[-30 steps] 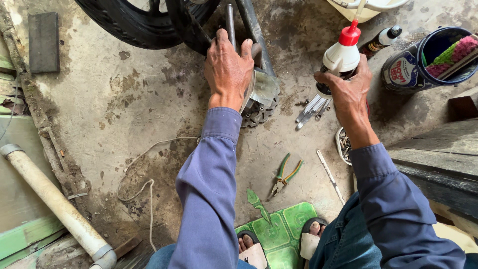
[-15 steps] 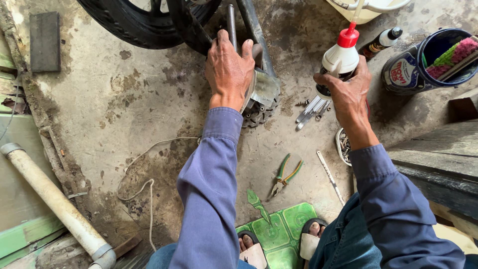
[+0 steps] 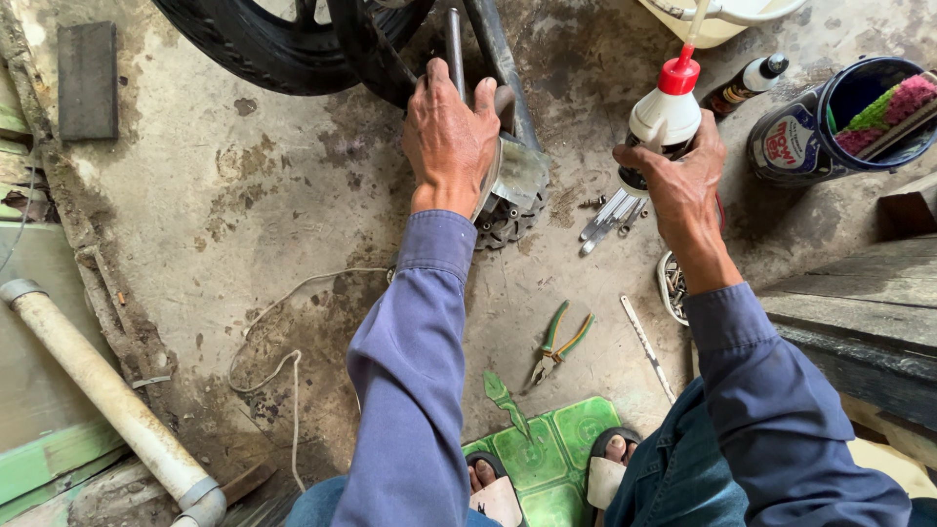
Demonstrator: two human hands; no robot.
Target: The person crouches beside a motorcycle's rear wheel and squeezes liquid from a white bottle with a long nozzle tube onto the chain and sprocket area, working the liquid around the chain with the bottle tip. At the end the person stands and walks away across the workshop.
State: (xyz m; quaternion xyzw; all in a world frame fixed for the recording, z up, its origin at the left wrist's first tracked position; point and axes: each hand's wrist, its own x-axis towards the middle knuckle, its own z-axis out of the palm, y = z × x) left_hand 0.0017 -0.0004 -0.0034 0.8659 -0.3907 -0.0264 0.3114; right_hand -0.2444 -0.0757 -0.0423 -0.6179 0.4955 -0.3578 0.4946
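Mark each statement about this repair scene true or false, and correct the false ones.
1. The right hand holds a white squeeze bottle with a red cap. True.
2. The left hand rests flat on the concrete floor. False: it grips a metal part beside the black tyre.
3. The pliers lie on the floor, untouched. True.
4. The pliers have red handles. False: the handles are green.
5. The blue tub lies tipped over and empty. False: it stands upright with a brush inside.

Green-handled pliers (image 3: pixel 559 344), white pipe (image 3: pixel 107 395) and blue bucket (image 3: pixel 830 122) lie about the concrete floor (image 3: pixel 244 215).
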